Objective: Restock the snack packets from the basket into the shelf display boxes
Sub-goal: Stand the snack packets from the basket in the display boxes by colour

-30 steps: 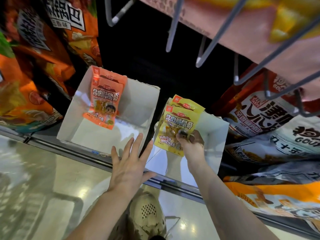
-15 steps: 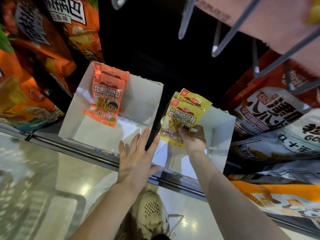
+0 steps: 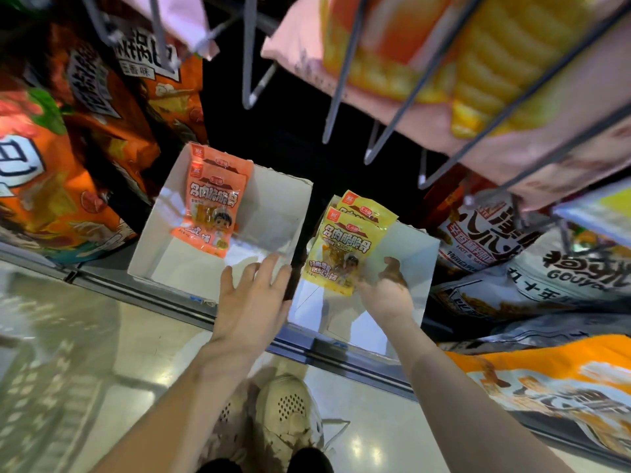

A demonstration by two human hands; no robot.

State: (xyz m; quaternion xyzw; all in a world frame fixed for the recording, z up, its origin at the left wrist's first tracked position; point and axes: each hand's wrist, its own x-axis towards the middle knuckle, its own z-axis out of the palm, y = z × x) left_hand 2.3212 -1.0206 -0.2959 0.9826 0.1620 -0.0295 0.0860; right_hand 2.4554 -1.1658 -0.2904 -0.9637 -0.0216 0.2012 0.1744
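Note:
Two white display boxes stand side by side on the low shelf. The left box (image 3: 273,206) holds orange snack packets (image 3: 213,203) leaning on its back wall. In the right box (image 3: 415,254), yellow snack packets (image 3: 345,244) lean upright. My left hand (image 3: 254,302) hovers with fingers spread over the front edge where the two boxes meet, holding nothing. My right hand (image 3: 386,288) is inside the right box at the lower right corner of the front yellow packet, with its thumb lifted clear to the right of it.
Large snack bags fill the shelf to the left (image 3: 51,186) and right (image 3: 495,240). Metal peg hooks (image 3: 341,80) with hanging bags jut out overhead. A blurred basket (image 3: 51,387) sits at lower left on the shiny floor, and my shoe (image 3: 290,414) is below.
My right thumb has come off the front of the yellow packet, which now leans in the right box. My left hand has shifted slightly right, toward the gap between the boxes.

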